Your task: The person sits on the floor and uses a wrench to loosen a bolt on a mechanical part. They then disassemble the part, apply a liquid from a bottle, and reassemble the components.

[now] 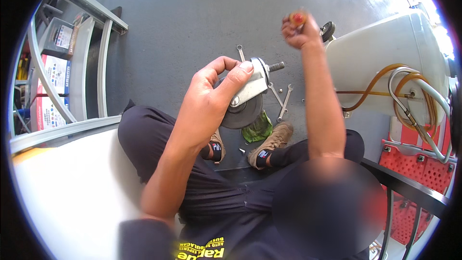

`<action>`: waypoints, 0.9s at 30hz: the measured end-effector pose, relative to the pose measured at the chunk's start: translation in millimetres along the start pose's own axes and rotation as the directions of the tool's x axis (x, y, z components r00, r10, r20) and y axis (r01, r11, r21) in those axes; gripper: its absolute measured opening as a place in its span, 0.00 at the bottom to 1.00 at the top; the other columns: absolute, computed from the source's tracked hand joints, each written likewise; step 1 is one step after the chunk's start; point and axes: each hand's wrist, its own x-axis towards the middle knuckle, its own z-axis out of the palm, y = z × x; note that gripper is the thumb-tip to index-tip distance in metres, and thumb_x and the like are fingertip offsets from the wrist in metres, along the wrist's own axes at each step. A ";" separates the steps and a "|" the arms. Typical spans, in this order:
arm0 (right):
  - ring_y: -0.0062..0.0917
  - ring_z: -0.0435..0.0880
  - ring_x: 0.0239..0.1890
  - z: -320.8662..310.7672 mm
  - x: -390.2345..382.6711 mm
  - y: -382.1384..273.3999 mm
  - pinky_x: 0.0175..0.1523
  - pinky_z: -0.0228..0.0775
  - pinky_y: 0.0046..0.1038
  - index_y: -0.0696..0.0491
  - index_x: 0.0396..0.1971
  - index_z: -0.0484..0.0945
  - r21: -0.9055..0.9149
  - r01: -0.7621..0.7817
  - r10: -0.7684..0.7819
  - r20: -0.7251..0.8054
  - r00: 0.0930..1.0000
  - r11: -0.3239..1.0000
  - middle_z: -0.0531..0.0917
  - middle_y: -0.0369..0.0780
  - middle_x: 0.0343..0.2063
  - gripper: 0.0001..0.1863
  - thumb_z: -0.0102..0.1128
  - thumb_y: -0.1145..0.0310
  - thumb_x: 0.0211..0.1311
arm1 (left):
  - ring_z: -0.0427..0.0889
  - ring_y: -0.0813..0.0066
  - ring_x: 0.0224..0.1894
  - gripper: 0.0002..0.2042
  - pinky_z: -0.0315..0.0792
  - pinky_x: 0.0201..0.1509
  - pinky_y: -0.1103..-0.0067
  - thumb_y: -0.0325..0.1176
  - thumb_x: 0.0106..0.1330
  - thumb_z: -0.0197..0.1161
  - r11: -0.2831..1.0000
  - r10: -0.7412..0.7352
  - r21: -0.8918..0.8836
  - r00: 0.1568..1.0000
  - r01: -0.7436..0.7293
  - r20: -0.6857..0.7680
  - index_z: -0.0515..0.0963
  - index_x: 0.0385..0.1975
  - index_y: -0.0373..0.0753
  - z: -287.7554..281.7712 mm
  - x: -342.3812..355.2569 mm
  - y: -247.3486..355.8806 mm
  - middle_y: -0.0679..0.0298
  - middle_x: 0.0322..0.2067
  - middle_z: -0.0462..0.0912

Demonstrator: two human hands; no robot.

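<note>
My left hand grips a caster wheel by its metal bracket, thumb on top. The caster has a dark wheel, and its threaded stem points right. Farther out on the right, my right hand is raised and closed around an orange-handled tool with a red round end. Its shape is mostly hidden by the fist and slightly blurred, so I cannot tell its kind. Below the caster, several wrenches lie on the floor near a green cloth.
A second caster sits under the big pale cabinet at right, where a brown hose hangs coiled. A grey metal frame and boxes stand at left. Small hardware lies near my shoes.
</note>
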 end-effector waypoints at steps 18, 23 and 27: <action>0.26 0.84 0.38 -74.9 -313.9 0.6 0.36 0.78 0.24 0.59 0.57 0.68 -0.402 0.553 -0.500 0.238 0.833 0.730 0.79 0.45 0.43 0.29 0.64 0.53 0.70 | 0.84 0.85 0.39 0.16 0.78 0.42 0.85 0.41 0.75 0.62 0.982 -0.067 0.186 0.985 0.036 0.161 0.77 0.50 0.35 155.3 -77.7 -103.3 0.63 0.38 0.85; 0.25 0.84 0.40 -105.0 -322.0 -25.6 0.46 0.81 0.27 0.60 0.58 0.70 -0.479 0.696 -0.666 0.268 0.696 0.534 0.80 0.44 0.44 0.30 0.66 0.52 0.69 | 0.82 0.86 0.36 0.17 0.75 0.39 0.85 0.42 0.74 0.65 0.981 -0.038 0.195 0.988 0.007 0.152 0.78 0.50 0.34 192.6 -63.6 -138.8 0.64 0.34 0.85; 0.24 0.84 0.40 -114.4 -324.1 -35.0 0.46 0.81 0.28 0.61 0.56 0.73 -0.543 0.712 -0.677 0.316 0.664 0.445 0.81 0.43 0.43 0.29 0.65 0.51 0.70 | 0.81 0.87 0.34 0.17 0.74 0.38 0.85 0.42 0.74 0.65 0.986 -0.032 0.168 0.990 0.008 0.137 0.78 0.50 0.34 202.8 -60.9 -141.6 0.64 0.31 0.86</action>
